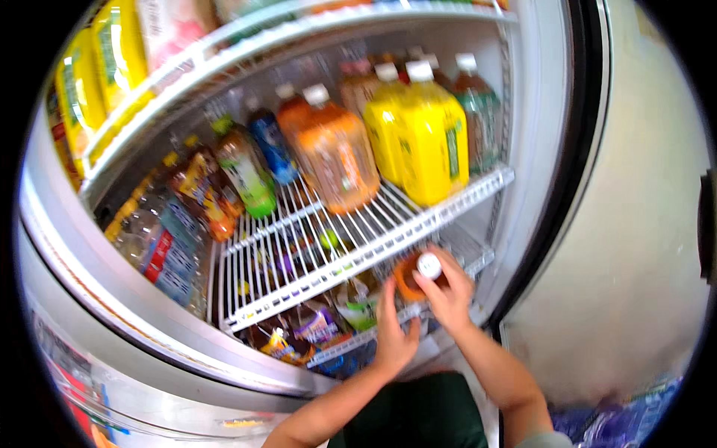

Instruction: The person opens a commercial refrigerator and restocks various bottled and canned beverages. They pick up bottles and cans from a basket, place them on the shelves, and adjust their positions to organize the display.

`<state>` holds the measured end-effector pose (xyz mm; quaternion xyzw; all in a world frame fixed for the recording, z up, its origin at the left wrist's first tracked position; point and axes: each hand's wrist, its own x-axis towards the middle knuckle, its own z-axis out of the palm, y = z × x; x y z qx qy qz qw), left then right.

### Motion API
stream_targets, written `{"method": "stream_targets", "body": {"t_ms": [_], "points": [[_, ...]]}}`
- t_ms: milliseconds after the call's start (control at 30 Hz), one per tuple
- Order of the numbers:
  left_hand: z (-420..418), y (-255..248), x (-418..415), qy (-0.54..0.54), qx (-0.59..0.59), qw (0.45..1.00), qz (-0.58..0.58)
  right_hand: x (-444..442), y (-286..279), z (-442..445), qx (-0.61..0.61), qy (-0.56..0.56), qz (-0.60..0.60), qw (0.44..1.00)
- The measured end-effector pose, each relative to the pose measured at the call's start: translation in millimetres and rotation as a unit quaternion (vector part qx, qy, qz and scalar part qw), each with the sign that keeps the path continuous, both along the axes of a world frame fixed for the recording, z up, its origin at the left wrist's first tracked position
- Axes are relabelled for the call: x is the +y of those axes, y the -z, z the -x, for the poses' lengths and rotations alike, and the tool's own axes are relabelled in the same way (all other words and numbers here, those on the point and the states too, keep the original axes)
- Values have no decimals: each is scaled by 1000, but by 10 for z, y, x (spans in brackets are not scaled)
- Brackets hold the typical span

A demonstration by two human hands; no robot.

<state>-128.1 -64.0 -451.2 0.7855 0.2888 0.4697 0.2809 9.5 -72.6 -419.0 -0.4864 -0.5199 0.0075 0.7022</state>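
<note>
A bottle of brown drink with an orange label [407,278] and a white cap stands upright just in front of the middle wire shelf's front edge. My right hand [451,297] grips it near the cap with thumb and fingers. Beside its lower left side is my left hand [395,330], fingers apart; whether they touch the bottle cannot be told. On the white wire shelf [364,255] above stand a large orange-labelled bottle [339,162], yellow bottles [428,140], a green-labelled bottle [246,173] and a blue bottle [274,145].
Clear plastic bottles [168,252] stand at the shelf's left end. Below are more bottles, one with a purple label [319,327]. The refrigerator's door frame with a black seal [566,157] runs down the right. Shrink-wrapped purple packs [622,420] lie at lower right.
</note>
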Motion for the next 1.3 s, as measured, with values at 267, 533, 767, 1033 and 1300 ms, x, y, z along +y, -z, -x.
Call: {"method": "stream_targets", "body": {"t_ms": [267,533,767,1033,1300], "points": [[-121,-841,-442,90,-67,951,-288,-992,-1066,-121,44,-15,-212,976],[-134,-1849,-64,15,-140,947,-289,-375,-2186,55,0,-103,-222,969],[-151,-1989,435,188,-409,883,133,576,-2279,78,33,-126,-45,991],[-287,-1993,821,57,-459,793,397,990,-2263,-75,-89,-48,37,994],[-428,-1712,1138,81,-413,828,370,910,-2176,-22,-115,-3,-12,993]]}}
